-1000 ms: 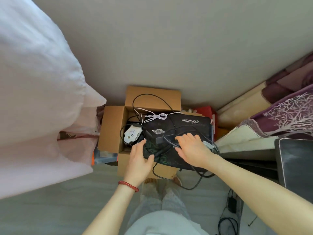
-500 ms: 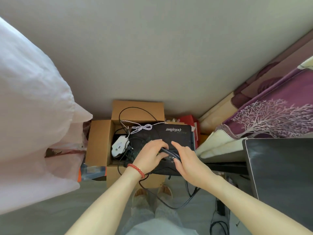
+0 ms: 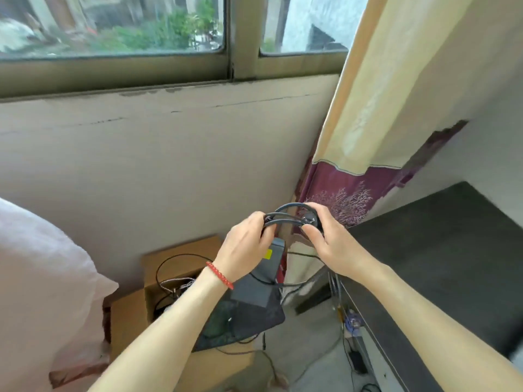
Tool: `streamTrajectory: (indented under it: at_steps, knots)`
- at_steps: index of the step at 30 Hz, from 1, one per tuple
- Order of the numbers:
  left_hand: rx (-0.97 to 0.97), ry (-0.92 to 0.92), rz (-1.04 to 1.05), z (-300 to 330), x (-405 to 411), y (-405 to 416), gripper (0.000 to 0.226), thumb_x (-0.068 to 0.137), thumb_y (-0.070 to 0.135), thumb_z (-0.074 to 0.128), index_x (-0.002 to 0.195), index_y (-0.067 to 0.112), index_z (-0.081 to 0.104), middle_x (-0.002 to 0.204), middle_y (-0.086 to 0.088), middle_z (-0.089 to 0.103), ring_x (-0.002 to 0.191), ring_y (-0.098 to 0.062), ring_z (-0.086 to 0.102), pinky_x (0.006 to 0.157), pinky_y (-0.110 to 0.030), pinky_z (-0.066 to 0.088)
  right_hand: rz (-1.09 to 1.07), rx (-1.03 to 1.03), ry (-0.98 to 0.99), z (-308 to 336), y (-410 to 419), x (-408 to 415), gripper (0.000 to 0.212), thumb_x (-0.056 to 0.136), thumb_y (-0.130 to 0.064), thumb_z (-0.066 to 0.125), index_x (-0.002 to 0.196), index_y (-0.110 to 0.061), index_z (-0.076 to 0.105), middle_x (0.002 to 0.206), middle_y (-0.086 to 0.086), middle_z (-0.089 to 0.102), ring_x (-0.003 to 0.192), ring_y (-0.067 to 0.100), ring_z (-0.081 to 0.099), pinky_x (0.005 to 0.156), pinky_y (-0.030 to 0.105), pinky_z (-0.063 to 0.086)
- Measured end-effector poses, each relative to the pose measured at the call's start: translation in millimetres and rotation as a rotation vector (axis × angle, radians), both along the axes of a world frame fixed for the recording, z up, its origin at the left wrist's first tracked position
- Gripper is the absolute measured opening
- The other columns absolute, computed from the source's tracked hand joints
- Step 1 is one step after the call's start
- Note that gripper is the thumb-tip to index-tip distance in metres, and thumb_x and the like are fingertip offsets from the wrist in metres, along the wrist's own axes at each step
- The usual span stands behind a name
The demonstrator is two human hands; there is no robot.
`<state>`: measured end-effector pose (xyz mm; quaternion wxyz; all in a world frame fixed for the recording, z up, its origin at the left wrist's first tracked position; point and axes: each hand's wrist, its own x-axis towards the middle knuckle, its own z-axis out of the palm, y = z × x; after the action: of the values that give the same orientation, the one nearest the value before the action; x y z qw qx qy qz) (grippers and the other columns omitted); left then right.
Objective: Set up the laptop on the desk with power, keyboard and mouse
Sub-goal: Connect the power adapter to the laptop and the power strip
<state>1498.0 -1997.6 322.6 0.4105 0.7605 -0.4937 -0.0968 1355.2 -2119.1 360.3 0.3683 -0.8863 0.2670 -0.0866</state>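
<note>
both hands, left hand (image 3: 245, 247), right hand (image 3: 334, 241), gripping coiled black cable (image 3: 285, 216)

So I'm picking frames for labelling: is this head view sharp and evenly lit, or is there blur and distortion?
Head view: soft daylight, no hard shadows or glare; window scenery smeared; wide-angle bends the window frame; both hands and the cable loops are fairly clear.
</note>
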Motion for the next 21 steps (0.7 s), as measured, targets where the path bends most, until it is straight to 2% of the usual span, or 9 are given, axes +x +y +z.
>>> streamTrajectory:
  at_steps: [2,4,8,10,12,15,17,19,21]
  knots:
    - [-0.046,0.001,-0.054,30.0,-11.1,-16.0,0.022,0.093,0.022,0.044,0.073,0.019,0.034,0.065,0.01,0.043,0.064,-0.026,0.046,0.057,-0.025,0.025,-0.044,-0.072,-0.026,30.4,-7.6,-18.5,0.048,0.096,-0.031,0.039,0.14,-0.027,0.022,0.143,-0.003,0.037,0.129,0.005,0.033,0.105,0.025,0.027]
    - [-0.102,-0.028,-0.16,63.5,-31.6,-32.7,0.024,0.094,0.023,0.044,0.072,0.019,0.033,0.062,0.012,0.039,0.061,-0.02,0.04,0.056,-0.023,0.022,-0.119,-0.124,-0.076,62.0,-12.5,-48.1,0.051,0.095,-0.032,0.038,0.142,-0.027,0.019,0.148,-0.006,0.03,0.13,-0.002,0.024,0.106,0.02,0.022]
    - [-0.208,-0.091,-0.362,122.0,-90.0,-58.4,0.023,0.094,0.025,0.044,0.075,0.014,0.036,0.064,0.008,0.04,0.062,-0.019,0.035,0.056,-0.024,0.022,-0.315,-0.127,-0.207,112.3,-9.0,-123.8,0.053,0.09,-0.044,0.035,0.14,-0.033,0.02,0.145,0.0,0.039,0.131,0.014,0.038,0.106,0.029,0.031]
    - [-0.243,-0.108,-0.45,147.6,-125.3,-67.2,0.024,0.094,0.024,0.045,0.072,0.018,0.037,0.064,0.006,0.04,0.061,-0.017,0.034,0.057,-0.025,0.022,-0.394,-0.151,-0.259,130.6,-5.4,-165.8,0.051,0.091,-0.044,0.035,0.14,-0.037,0.019,0.145,0.001,0.04,0.133,0.015,0.037,0.104,0.028,0.029]
    - [-0.297,-0.12,-0.516,173.1,-170.2,-72.1,0.033,0.094,0.023,0.045,0.066,0.028,0.029,0.061,0.01,0.038,0.057,-0.011,0.036,0.055,-0.023,0.021,-0.473,-0.208,-0.299,148.0,2.1,-213.6,0.048,0.093,-0.042,0.035,0.139,-0.04,0.019,0.141,0.002,0.044,0.132,0.015,0.038,0.099,0.026,0.028]
    - [-0.328,-0.068,-0.575,202.8,-241.5,-72.6,0.032,0.094,0.024,0.043,0.065,0.025,0.03,0.059,0.01,0.039,0.054,-0.007,0.04,0.055,-0.025,0.022,-0.585,-0.301,-0.383,172.6,19.5,-282.2,0.054,0.087,-0.05,0.035,0.138,-0.036,0.024,0.139,-0.002,0.045,0.128,0.012,0.041,0.1,0.022,0.028]
    - [-0.345,0.003,-0.592,214.9,-283.2,-72.4,0.029,0.094,0.025,0.042,0.067,0.017,0.035,0.059,0.008,0.04,0.053,-0.01,0.035,0.056,-0.029,0.024,-0.64,-0.32,-0.449,185.8,30.5,-318.9,0.054,0.086,-0.05,0.042,0.137,-0.036,0.029,0.13,-0.014,0.048,0.12,0.001,0.043,0.096,0.013,0.03]
    - [-0.339,0.069,-0.625,224.0,-329.6,-69.8,0.029,0.095,0.025,0.041,0.073,0.006,0.041,0.06,0.003,0.042,0.056,-0.017,0.035,0.055,-0.03,0.027,-0.679,-0.306,-0.486,195.6,43.9,-362.6,0.052,0.087,-0.038,0.055,0.134,-0.039,0.032,0.113,-0.025,0.054,0.103,-0.008,0.052,0.085,0.002,0.035]
    - [-0.345,0.112,-0.692,230.1,-384.1,-63.7,0.029,0.096,0.025,0.041,0.076,0.003,0.042,0.06,0.003,0.042,0.056,-0.015,0.035,0.051,-0.024,0.028,-0.728,-0.275,-0.482,198.1,60.7,-419.7,0.059,0.085,-0.03,0.061,0.134,-0.042,0.031,0.107,-0.025,0.056,0.101,-0.006,0.055,0.086,0.005,0.037]
